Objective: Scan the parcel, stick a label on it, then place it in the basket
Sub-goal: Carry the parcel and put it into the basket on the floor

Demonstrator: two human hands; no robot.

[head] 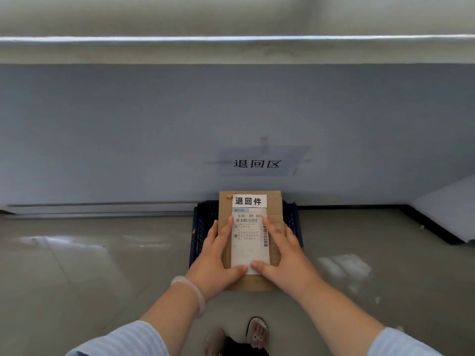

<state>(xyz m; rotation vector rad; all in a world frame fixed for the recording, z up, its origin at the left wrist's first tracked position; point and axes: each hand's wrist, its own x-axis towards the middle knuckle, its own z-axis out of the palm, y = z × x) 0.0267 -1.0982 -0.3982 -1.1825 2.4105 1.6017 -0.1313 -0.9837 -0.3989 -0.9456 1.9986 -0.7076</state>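
A flat brown cardboard parcel (pixel 275 204) is held level above a dark blue plastic basket (pixel 203 224) that stands on the floor against the wall. On the parcel's top face are a white shipping slip with barcodes (pixel 249 240) and, above it, a white label with black characters (pixel 248 201). My left hand (pixel 214 258) grips the parcel's left edge, thumb on top. My right hand (pixel 285 258) grips the right edge, thumb on the slip. The parcel hides most of the basket's inside.
A paper sign with black characters (pixel 257 163) is taped to the blue-grey wall just above the basket. The floor is glossy grey. A white slanted panel (pixel 447 209) with a black edge sits at the right. My feet in slippers (pixel 257 332) show at the bottom.
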